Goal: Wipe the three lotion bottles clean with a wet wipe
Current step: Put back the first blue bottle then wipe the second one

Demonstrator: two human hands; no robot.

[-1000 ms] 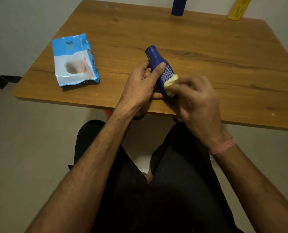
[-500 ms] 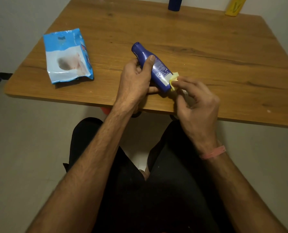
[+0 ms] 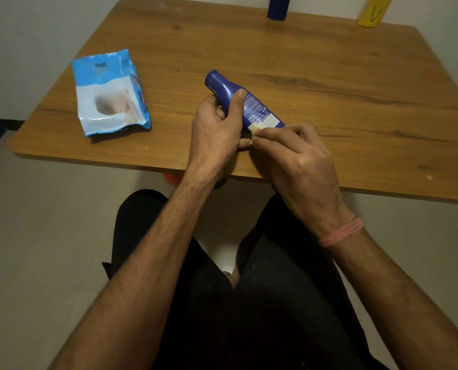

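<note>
Indoors, a wooden table [image 3: 329, 84] stood against a pale wall above a light floor, a blue wipes pack [image 3: 110, 93] lying near its left edge. Over the near edge, the left hand [image 3: 217, 129] gripped a tilted blue lotion bottle [image 3: 245, 102], thumb across its body. The right hand [image 3: 299, 161] pinched a small wet wipe [image 3: 255, 128] against the bottle's lower end. Another blue bottle [image 3: 278, 8] and a yellow bottle [image 3: 373, 12] at the far edge were cut off by the frame.
</note>
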